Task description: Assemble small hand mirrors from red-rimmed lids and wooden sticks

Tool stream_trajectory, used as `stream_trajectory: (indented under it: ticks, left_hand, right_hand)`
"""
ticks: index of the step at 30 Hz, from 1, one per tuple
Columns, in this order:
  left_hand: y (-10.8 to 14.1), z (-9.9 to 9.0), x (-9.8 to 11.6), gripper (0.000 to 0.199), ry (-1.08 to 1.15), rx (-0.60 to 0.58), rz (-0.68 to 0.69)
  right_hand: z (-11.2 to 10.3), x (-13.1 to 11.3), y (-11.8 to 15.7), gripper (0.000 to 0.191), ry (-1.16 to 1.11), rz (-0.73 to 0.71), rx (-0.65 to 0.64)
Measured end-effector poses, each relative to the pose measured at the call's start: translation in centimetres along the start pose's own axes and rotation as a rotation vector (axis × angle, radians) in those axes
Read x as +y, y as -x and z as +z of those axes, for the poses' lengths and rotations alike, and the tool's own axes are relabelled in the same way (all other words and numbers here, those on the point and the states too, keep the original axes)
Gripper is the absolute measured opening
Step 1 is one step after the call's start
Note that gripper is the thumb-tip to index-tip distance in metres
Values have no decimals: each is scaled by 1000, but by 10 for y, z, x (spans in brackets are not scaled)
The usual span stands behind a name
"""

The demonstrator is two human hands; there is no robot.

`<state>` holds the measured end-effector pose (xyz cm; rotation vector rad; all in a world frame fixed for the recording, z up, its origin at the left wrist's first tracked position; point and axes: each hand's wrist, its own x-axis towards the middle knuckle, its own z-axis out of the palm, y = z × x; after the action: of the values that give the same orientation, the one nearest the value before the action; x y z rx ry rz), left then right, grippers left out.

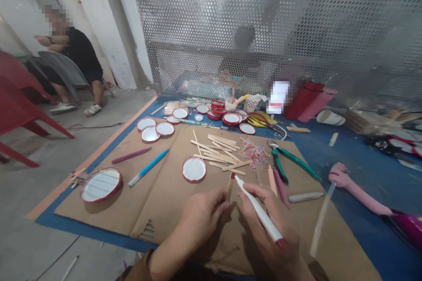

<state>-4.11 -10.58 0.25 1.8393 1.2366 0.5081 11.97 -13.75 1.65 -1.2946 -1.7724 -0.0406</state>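
My left hand (205,213) pinches a short wooden stick (230,188) upright above the cardboard (165,202); the stick's top end is dark red. My right hand (272,221) grips a white marker (262,213) with a red rear end, its tip at the stick's coloured end. Beyond my hands lies a loose pile of wooden sticks (219,151), beside a heap of coloured rubber bands (254,153). A round white disc with a red rim (194,169) rests on the cardboard in front of my left hand.
Green-handled pliers (296,162), a grey marker (306,196) and a pink glue gun (362,191) lie right. A blue pen (149,167), purple pen (132,155) and large red-rimmed disc (101,185) lie left. More discs and a lit phone (278,95) stand behind. A person sits far left.
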Motion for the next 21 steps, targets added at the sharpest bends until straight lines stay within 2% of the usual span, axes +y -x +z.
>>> stream_trajectory:
  ticks: [21]
  left_hand:
    - [1,-1,2,19,-31,-11,-9]
  right_hand:
    - [1,0,1,15,-6,39,-11]
